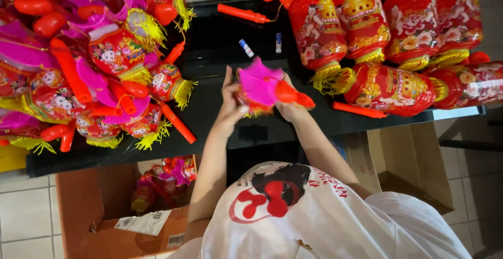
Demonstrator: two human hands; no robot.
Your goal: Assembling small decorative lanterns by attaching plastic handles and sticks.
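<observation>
The left hand (230, 99) and right hand (287, 108) both clasp a small toy lantern (260, 87) above the black table (220, 44). Its red handle (294, 95) points right and slightly toward the person; its long axis seems roughly left-right.

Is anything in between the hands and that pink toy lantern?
No. Both the left hand and the right hand already grip the pink toy lantern directly, above the black table.
</observation>
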